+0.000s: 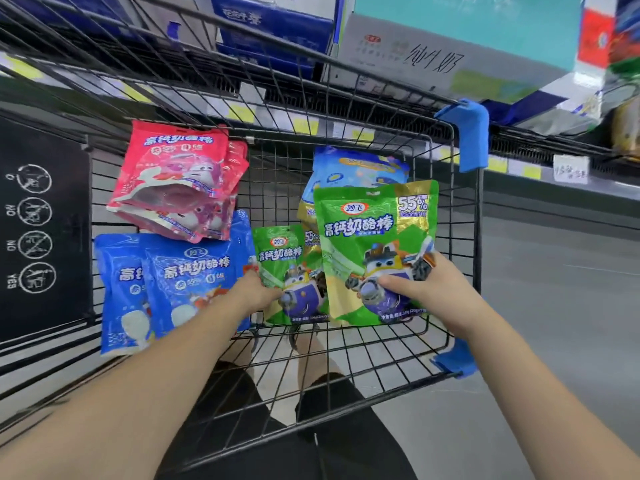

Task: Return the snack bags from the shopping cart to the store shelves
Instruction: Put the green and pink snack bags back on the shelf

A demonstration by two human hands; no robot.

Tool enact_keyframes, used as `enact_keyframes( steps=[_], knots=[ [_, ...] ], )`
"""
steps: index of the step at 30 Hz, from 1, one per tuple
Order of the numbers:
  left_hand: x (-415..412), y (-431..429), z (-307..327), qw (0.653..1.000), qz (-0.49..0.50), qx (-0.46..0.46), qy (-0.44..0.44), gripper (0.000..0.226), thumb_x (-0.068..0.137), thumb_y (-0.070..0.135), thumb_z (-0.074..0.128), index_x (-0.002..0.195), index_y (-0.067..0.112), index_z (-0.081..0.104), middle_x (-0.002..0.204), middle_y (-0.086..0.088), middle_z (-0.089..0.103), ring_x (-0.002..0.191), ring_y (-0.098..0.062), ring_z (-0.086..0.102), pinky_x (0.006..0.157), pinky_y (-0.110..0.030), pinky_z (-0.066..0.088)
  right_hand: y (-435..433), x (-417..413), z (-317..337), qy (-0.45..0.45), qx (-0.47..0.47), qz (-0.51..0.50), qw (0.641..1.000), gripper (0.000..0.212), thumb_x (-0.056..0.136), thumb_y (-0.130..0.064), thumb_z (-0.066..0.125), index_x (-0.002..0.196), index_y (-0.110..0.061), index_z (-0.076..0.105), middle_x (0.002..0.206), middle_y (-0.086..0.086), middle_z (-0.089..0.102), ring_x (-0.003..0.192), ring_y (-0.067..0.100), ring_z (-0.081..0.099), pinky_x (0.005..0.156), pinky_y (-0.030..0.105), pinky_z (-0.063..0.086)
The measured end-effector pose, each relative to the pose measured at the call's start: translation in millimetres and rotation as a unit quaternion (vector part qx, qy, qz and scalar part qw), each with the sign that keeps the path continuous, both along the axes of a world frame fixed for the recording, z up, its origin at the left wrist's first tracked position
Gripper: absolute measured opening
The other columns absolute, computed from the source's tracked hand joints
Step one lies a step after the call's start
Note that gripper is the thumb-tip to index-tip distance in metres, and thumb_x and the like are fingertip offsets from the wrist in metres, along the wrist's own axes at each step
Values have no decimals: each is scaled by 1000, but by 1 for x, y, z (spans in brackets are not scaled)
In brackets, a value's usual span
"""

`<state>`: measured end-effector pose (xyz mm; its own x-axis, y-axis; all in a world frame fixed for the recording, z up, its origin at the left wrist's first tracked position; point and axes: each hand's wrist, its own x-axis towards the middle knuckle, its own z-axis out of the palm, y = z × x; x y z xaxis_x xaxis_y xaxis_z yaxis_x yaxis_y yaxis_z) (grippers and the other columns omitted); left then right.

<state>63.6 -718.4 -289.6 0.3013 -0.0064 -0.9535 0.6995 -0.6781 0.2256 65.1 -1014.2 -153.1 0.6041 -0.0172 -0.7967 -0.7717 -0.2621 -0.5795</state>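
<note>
Both my hands are inside the black wire shopping cart (453, 237). My right hand (426, 292) grips a green snack bag (374, 244) by its lower part and holds it upright, raised above the others. My left hand (256, 292) is closed on the left edge of a second green snack bag (287, 271) that lies lower in the cart. Pink snack bags (176, 181) lean against the cart's far left wall. Blue snack bags (173, 282) lie below them. A light-blue bag (356, 168) and a gold bag (306, 209) sit behind the green ones.
Store shelves (381, 133) with yellow price tags run behind the cart, stacked with blue and white cartons (429, 60). Blue corner bumpers (471, 133) mark the cart's right side. A black sign panel (38, 223) covers the cart's left end. Grey floor (561, 289) lies to the right.
</note>
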Motion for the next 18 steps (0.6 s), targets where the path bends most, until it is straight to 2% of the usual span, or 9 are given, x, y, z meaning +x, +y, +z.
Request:
enact_keyframes(
  steps=[2, 4, 6, 8, 10, 12, 16, 18],
  knots=[
    [-1, -7, -8, 1000, 4, -6, 8, 54, 87, 25, 74, 134, 7, 53, 130, -11, 62, 117, -28, 59, 97, -31, 47, -4, 0, -4, -1, 3, 1, 1000, 55, 75, -26, 90, 123, -23, 64, 112, -4, 78, 105, 17, 74, 101, 45, 55],
    [-1, -14, -12, 1000, -10, 4, 14, 57, 86, 36, 74, 134, 11, 57, 131, -9, 62, 118, -27, 59, 98, -29, 47, -6, 1, -8, 2, 6, 2, 1000, 61, 69, -34, 92, 123, -26, 64, 112, -3, 77, 104, 19, 75, 100, 46, 55],
    [-1, -16, -22, 999, -10, 29, 15, 75, 80, 49, 76, 139, 10, 52, 137, -9, 59, 124, -27, 56, 103, -31, 45, -8, 0, -10, 2, 12, -3, 1000, 64, 68, -34, 92, 124, -25, 64, 114, -2, 77, 105, 20, 74, 100, 46, 55],
    [-5, -14, -38, 998, 5, 60, 25, 104, 60, 64, 81, 142, 9, 47, 140, -8, 57, 126, -28, 54, 106, -35, 45, -8, 0, -11, -1, 15, -5, 1000, 63, 70, -32, 92, 125, -24, 63, 115, -2, 77, 106, 20, 74, 100, 46, 55],
    [-12, -10, -58, 995, 38, 86, 35, 120, 43, 65, 86, 140, 7, 43, 139, -9, 56, 126, -28, 54, 107, -39, 45, -8, 0, -11, -5, 16, -4, 1000, 62, 71, -31, 92, 125, -25, 63, 114, -3, 77, 105, 19, 74, 99, 46, 56],
    [-15, -8, -71, 992, 66, 103, 29, 118, 44, 58, 91, 136, 4, 42, 136, -11, 57, 126, -29, 54, 107, -42, 46, -9, 1, -11, -6, 15, -5, 1000, 58, 74, -27, 91, 125, -25, 63, 113, -4, 77, 104, 17, 75, 98, 45, 56],
    [-17, -11, -60, 987, 98, 129, 25, 116, 35, 60, 91, 127, 4, 46, 123, -12, 62, 118, -31, 58, 101, -43, 50, -8, 1, -12, -16, 12, -5, 1000, 59, 74, -28, 91, 126, -28, 63, 115, -6, 77, 106, 16, 74, 99, 44, 55],
    [-16, -16, -43, 986, 110, 126, 20, 109, 42, 56, 92, 128, 4, 48, 125, -12, 60, 119, -31, 57, 101, -43, 49, -8, 1, -13, -17, 16, -6, 1000, 58, 75, -27, 91, 126, -27, 63, 115, -5, 77, 106, 17, 74, 99, 44, 56]
  ],
)
